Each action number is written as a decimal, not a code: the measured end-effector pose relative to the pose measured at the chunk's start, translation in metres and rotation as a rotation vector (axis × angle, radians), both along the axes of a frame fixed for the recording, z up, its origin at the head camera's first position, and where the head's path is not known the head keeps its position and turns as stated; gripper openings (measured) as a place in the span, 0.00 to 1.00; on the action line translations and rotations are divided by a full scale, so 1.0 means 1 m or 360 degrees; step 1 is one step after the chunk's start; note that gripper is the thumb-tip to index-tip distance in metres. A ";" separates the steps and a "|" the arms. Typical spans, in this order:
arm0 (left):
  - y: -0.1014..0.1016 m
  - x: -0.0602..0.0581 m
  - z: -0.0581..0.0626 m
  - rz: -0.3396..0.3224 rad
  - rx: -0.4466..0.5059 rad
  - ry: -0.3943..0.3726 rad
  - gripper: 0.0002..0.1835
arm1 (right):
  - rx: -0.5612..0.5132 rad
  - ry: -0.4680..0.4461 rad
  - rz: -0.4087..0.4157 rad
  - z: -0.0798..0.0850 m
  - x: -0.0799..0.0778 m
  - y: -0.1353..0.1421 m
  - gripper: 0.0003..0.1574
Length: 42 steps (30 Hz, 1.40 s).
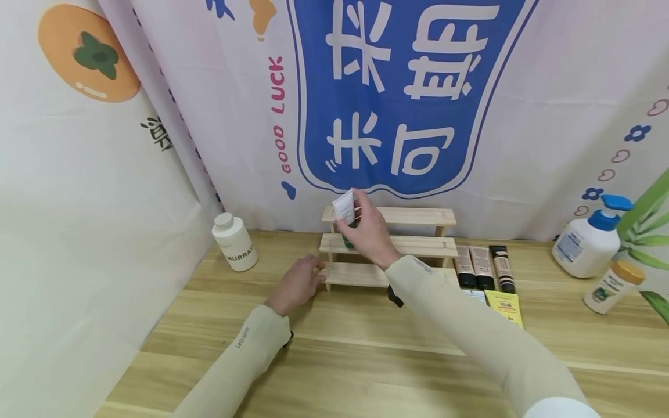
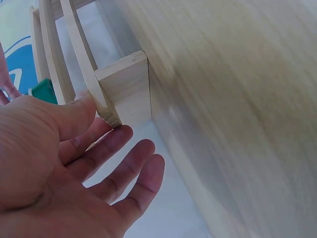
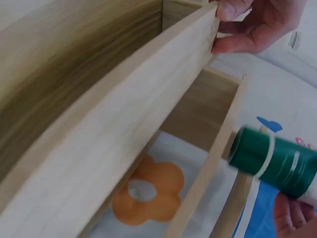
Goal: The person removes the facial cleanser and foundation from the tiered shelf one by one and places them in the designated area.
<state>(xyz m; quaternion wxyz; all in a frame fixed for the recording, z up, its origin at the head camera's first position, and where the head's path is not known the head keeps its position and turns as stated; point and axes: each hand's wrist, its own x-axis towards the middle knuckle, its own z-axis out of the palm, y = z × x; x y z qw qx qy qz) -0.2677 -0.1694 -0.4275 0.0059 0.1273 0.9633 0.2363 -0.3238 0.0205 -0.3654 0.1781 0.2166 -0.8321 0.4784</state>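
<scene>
A three-step wooden display rack (image 1: 413, 216) stands on the table against the cloth backdrop. My left hand (image 1: 297, 285) pinches the left end of its lowest step (image 2: 106, 101) between thumb and fingers, the other fingers spread below. My right hand (image 1: 372, 232) grips a white and green squeeze tube (image 1: 344, 208) by its white part. The tube's green cap end (image 3: 252, 151) points down at the left part of the middle step; in the right wrist view it is close to the board, and I cannot tell whether it touches.
Left of the rack stands a white bottle (image 1: 235, 244). On the right lie several dark-capped tubes (image 1: 482, 267) and a yellow packet (image 1: 504, 307). A blue-topped pump bottle (image 1: 585, 247), an orange-capped bottle (image 1: 608, 290) and green leaves (image 1: 648, 215) are farther right.
</scene>
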 end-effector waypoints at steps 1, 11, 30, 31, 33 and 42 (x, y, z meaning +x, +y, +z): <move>0.000 0.000 0.001 0.0004 0.0001 -0.0002 0.16 | -0.0021 0.0025 0.0011 0.001 0.000 0.003 0.44; -0.001 0.003 0.002 -0.0028 0.0013 0.0032 0.16 | -0.0081 0.0311 -0.0004 0.035 0.011 0.052 0.40; -0.001 0.003 -0.001 -0.0045 -0.0025 0.0075 0.16 | 0.0524 0.0162 -0.0321 0.044 0.078 0.227 0.42; -0.001 0.003 -0.001 -0.0043 -0.0023 0.0070 0.16 | 0.0576 0.0105 -0.0344 0.039 0.085 0.235 0.41; -0.001 0.003 -0.001 -0.0043 -0.0019 0.0064 0.16 | 0.0684 0.0004 -0.0381 0.028 0.095 0.249 0.41; -0.002 0.001 -0.002 -0.0047 -0.0031 0.0064 0.16 | 0.0944 -0.0562 -0.0449 -0.014 0.132 0.302 0.49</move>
